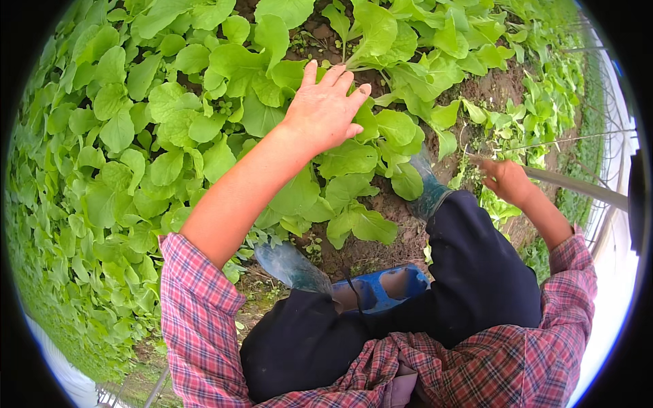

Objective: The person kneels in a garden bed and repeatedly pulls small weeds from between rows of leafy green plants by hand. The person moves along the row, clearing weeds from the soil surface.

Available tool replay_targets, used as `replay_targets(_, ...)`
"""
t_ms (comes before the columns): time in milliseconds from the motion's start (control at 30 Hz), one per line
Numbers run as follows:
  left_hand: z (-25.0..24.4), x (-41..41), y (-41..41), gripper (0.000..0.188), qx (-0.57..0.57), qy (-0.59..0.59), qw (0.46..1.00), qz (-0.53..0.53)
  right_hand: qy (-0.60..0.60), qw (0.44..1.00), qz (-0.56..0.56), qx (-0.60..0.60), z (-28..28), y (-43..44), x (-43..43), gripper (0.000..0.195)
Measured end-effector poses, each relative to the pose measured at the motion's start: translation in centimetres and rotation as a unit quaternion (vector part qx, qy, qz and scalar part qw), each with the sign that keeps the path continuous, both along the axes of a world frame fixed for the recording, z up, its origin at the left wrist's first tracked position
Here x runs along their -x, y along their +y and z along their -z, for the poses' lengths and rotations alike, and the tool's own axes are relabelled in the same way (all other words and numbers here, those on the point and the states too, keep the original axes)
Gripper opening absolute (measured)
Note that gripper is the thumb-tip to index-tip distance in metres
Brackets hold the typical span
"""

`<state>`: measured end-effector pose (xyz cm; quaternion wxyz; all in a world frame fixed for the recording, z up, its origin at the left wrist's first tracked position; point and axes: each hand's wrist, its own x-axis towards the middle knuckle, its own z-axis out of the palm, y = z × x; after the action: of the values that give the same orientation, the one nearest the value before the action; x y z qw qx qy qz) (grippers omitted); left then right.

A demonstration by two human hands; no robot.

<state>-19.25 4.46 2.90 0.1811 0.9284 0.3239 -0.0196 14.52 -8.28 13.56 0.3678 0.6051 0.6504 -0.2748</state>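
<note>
My left hand [329, 104] reaches over the leafy green plants [352, 158], fingers spread, its fingertips by the pale stems of a leafy plant [380, 35]. Whether it touches them I cannot tell. Off to the right, my right hand [504, 178] is slightly blurred, with bent fingers, above soil and small seedlings beside a metal pole. Something thin and brownish shows at its fingertips, but whether the hand grips it is unclear.
Dense leafy greens [112, 127] cover the left side. A blue plastic object with openings [380, 291] lies between my boots [293, 268]. The metal pole [576, 186] runs in from the right, near pulled or drooping small plants [510, 122]. White sheeting [620, 245] lines the far right.
</note>
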Motion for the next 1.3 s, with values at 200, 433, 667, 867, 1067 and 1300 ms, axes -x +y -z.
replay_targets(200,-0.2,2.2,-2.8,0.053,0.0,0.06,0.998,-0.012,0.402,0.887,0.118,-0.194,9.2,10.1,8.7,0.014)
replay_targets(433,0.0,2.7,-4.0,0.053,-0.002,0.062,0.997,-0.047,0.188,0.969,0.015,-0.158,18.6,14.2,13.4,0.031)
replay_targets(667,0.3,3.2,-4.6,0.055,0.004,0.05,0.997,-0.058,0.179,0.973,-0.024,-0.148,20.4,14.8,14.8,0.036)
replay_targets(867,0.4,4.1,-5.1,0.055,0.012,0.049,0.996,-0.074,0.243,0.954,-0.064,-0.161,22.6,14.3,15.4,0.033)
replay_targets(1067,0.4,4.1,-5.1,0.054,0.014,0.042,0.996,-0.081,0.414,0.833,0.356,-0.088,23.7,15.2,14.3,0.016)
replay_targets(1300,0.4,3.7,-5.1,0.054,0.012,0.05,0.996,-0.071,0.456,0.864,0.154,-0.147,21.9,16.1,17.4,0.025)
